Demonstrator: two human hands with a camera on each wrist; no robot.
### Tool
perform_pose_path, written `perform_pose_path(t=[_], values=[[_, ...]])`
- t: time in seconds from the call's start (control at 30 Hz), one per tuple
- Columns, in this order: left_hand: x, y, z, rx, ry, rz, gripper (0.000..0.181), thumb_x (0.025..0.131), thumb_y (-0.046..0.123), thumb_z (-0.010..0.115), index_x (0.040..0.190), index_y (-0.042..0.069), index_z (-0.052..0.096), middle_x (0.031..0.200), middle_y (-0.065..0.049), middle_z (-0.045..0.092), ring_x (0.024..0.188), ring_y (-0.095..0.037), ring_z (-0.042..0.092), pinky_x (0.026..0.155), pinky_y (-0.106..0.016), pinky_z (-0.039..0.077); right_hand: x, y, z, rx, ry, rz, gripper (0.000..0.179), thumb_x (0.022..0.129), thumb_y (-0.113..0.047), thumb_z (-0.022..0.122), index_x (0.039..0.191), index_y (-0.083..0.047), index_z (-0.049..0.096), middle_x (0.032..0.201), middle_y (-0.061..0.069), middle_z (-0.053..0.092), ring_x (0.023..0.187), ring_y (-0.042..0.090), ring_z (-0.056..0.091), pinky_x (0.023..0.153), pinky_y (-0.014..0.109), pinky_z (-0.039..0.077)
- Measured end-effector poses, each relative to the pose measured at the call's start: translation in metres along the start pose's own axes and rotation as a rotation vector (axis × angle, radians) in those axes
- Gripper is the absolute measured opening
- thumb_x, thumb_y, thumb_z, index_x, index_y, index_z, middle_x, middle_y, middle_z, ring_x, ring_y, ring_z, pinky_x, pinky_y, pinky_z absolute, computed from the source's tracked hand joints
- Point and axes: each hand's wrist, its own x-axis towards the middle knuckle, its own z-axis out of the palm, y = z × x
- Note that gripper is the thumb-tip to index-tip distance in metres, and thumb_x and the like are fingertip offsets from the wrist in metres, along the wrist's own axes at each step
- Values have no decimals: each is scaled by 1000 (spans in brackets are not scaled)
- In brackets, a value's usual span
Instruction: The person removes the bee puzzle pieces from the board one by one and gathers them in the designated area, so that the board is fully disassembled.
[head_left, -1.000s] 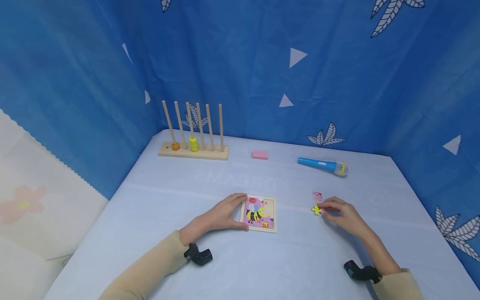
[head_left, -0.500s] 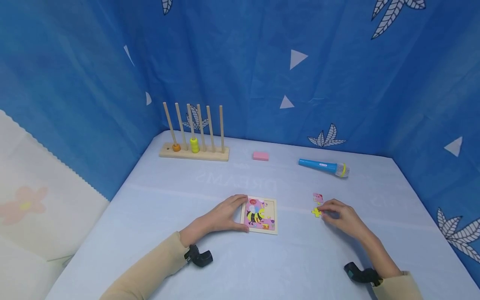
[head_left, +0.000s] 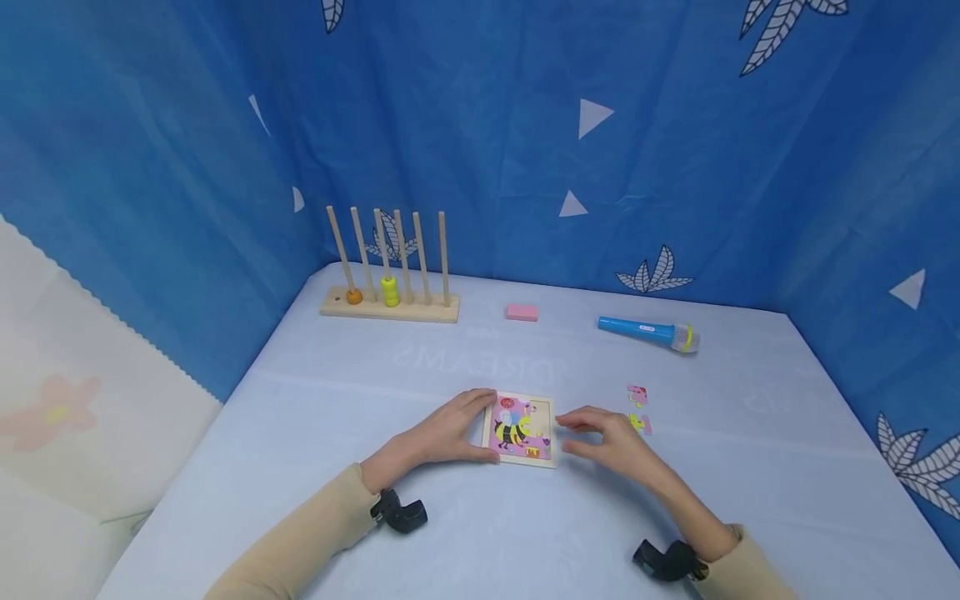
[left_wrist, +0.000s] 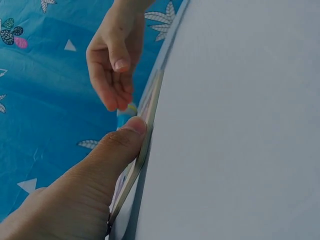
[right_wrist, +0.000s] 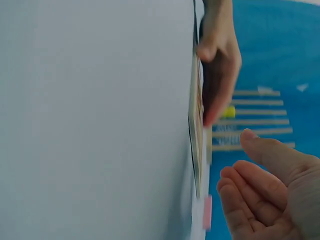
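A square wooden jigsaw puzzle (head_left: pixel 512 432) with a bee picture lies flat on the table, part of its tray bare at the upper right. My left hand (head_left: pixel 448 432) grips it by the left side, thumb at the near corner and fingertips at the far one. In the left wrist view the thumb (left_wrist: pixel 117 142) presses on the frame's edge. Just off the puzzle's right side is my right hand (head_left: pixel 611 443), thumb and fingers apart; the right wrist view shows nothing between them. Behind it lie a pink puzzle piece (head_left: pixel 637 392) and a yellow and pink one (head_left: pixel 640 423), the latter partly hidden.
Along the back stand a wooden peg rack (head_left: pixel 390 308) with orange and yellow beads, a pink block (head_left: pixel 522 312) and a blue toy microphone (head_left: pixel 647 331). A blue patterned curtain (head_left: pixel 487 150) rises behind the white table (head_left: pixel 525 533).
My right hand has let go of the yellow and pink puzzle piece and moved left to the puzzle's right side. The left hand has stayed on the frame.
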Motion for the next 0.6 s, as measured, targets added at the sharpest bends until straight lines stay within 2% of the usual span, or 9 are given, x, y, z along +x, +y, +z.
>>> perform_pose_path(t=[0.2, 0.4, 0.6], values=[[4, 3, -2, 20, 2, 16, 94, 75, 57, 70, 142, 0, 38, 146, -11, 36, 135, -23, 32, 110, -34, 27, 8, -8, 24, -75, -21, 7, 40, 78, -16, 78, 115, -6, 67, 108, -1, 66, 100, 17, 60, 86, 37, 51], [20, 15, 3, -22, -1, 75, 84, 80, 52, 68, 141, 1, 40, 143, -11, 40, 133, -22, 34, 109, -33, 29, 8, -6, 29, -145, -7, -37, 41, 76, -13, 79, 115, -6, 67, 107, -1, 67, 106, 21, 59, 90, 42, 49], [26, 19, 9, 18, -12, 105, 77, 83, 47, 68, 138, 0, 43, 140, -13, 44, 131, -24, 38, 109, -33, 30, 9, -6, 33, -205, -7, -71, 40, 77, -15, 79, 114, -5, 68, 106, -1, 67, 105, 20, 59, 89, 40, 50]])
